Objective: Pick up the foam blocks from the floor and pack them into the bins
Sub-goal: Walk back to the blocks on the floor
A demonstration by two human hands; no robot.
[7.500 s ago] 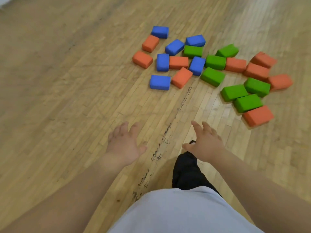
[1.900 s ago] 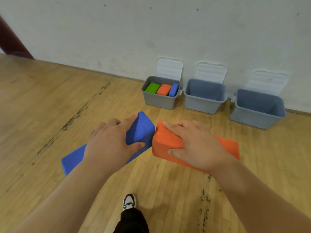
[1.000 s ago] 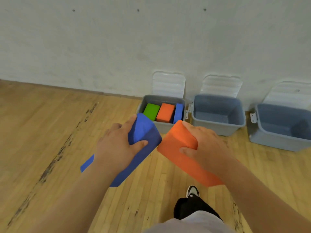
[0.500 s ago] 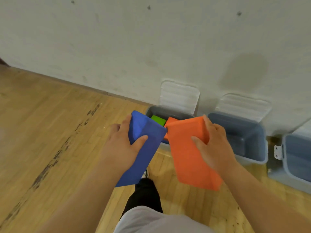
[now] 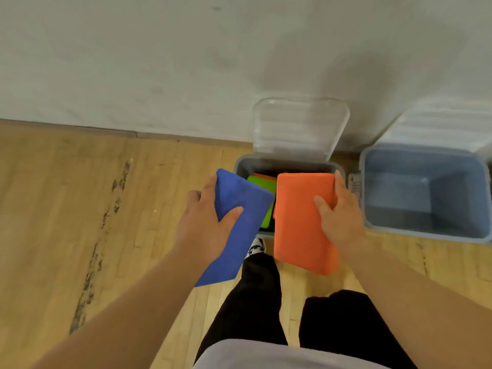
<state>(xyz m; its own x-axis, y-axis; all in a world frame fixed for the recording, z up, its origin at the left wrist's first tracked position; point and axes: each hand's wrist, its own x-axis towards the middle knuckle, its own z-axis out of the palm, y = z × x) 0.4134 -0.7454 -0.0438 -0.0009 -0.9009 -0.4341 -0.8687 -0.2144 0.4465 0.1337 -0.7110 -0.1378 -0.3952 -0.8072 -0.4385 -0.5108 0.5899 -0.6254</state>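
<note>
My left hand [image 5: 206,222] grips a blue foam block [image 5: 241,206] by its long edges, held tilted over the left side of a grey bin [image 5: 247,163]. My right hand [image 5: 339,214] grips an orange foam block [image 5: 299,222] over the same bin's right side. Inside the bin a green block [image 5: 262,186] and the edge of another orange block [image 5: 265,176] show between the two held blocks. The rest of the bin's inside is hidden behind them.
The bin's clear lid [image 5: 298,126] leans open against the white wall [image 5: 186,62]. A second grey bin [image 5: 426,193], with nothing visible inside, stands to the right. My legs and one shoe [image 5: 255,246] are just below the bin on the wooden floor [image 5: 66,209].
I have walked from the pile of blocks to the bins carrying both blocks. In the last second the blocks have moved forward from in front of the left bin to over it.
</note>
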